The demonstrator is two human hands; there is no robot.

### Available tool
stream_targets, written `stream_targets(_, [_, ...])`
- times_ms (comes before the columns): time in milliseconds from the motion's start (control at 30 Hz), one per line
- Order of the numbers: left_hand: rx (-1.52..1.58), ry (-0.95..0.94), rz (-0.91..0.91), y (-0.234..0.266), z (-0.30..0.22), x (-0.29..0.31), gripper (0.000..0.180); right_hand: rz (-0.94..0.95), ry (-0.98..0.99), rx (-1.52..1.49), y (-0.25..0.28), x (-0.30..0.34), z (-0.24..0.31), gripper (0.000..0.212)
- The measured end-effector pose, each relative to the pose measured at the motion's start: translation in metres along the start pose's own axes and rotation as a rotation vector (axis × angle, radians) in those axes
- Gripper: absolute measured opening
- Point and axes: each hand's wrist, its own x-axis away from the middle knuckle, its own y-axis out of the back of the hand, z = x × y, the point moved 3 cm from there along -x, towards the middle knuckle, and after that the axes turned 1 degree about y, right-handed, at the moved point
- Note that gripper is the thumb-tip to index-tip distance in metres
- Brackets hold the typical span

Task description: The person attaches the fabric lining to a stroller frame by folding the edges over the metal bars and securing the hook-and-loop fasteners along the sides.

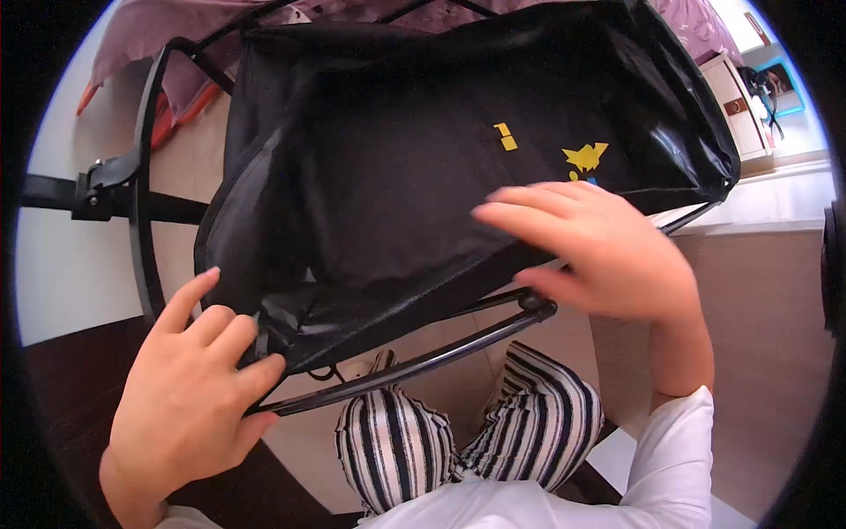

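A large black fabric basket (397, 176), shiny like coated cloth, spreads wide in front of me with its inside facing up. Yellow marks (586, 157) show on its right part. Around it runs a black metal tube frame (414, 363), whose near bar passes below the fabric's front edge. My left hand (189, 379) is at the near left corner, fingers bent over the fabric and the little finger stretched out; its fingertips are partly hidden. Above the near right edge, my right hand (608, 247) is open, slightly blurred, thumb apart from the fingers, holding nothing.
A black bar with a clamp-like joint (92, 192) extends to the left. Pink bedding (167, 35) lies beyond the basket. A pale drawer cabinet (733, 106) stands at the far right, and my striped trouser legs (397, 441) are below the near bar.
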Motion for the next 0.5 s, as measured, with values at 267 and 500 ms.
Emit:
stream_targets(267, [-0.009,-0.130,-0.038,0.002,0.016,-0.015,0.026,0.114,-0.117,-0.203,0.026,0.051,-0.016,0.011])
stream_targets(500, [-0.167,0.078,-0.302,0.022,0.022,0.005,0.003,0.102,-0.374,-0.513,0.003,0.081,-0.036,0.013])
